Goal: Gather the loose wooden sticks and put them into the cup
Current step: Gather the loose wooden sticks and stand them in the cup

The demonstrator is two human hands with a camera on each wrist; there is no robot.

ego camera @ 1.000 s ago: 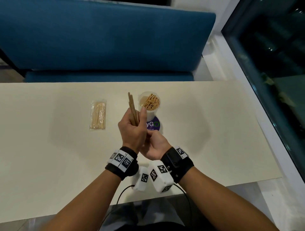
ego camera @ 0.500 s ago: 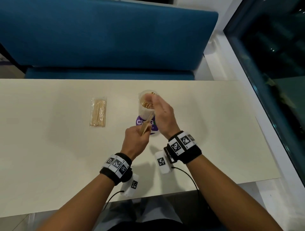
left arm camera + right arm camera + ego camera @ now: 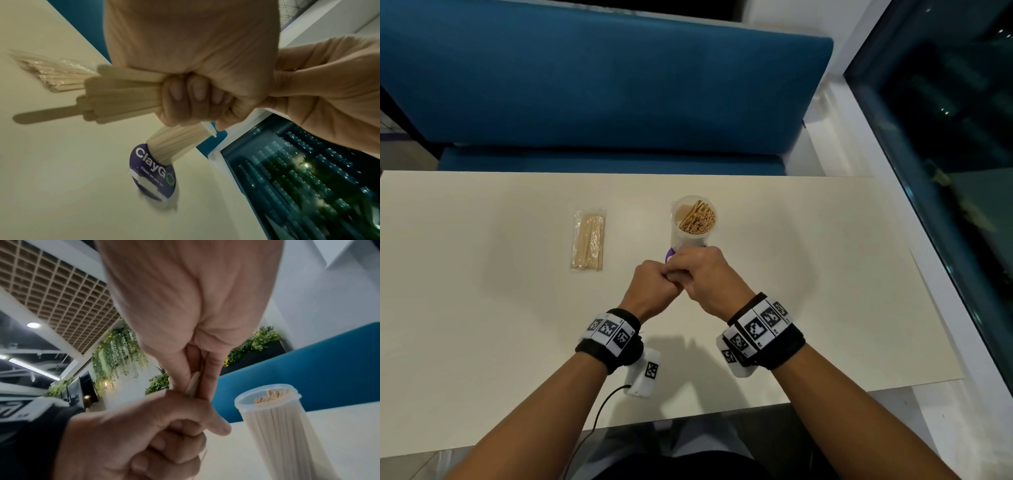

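Left hand (image 3: 197, 97) fist grips wooden sticks (image 3: 121, 95) bundle; right hand (image 3: 320, 84) touching it.

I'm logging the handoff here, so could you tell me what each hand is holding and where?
The left hand grips a bundle of wooden sticks near one end. The right hand pinches a single stick by its tip.

cup (image 3: 692, 226): 1 | wrapped stick packet (image 3: 588, 241): 1 | hands: 2 | loose sticks (uncountable)

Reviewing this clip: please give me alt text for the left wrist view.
Left hand grips a bundle of flat wooden sticks above a pale table, the right hand alongside. Below stands a clear cup of sticks on a purple ClayGo sticker.
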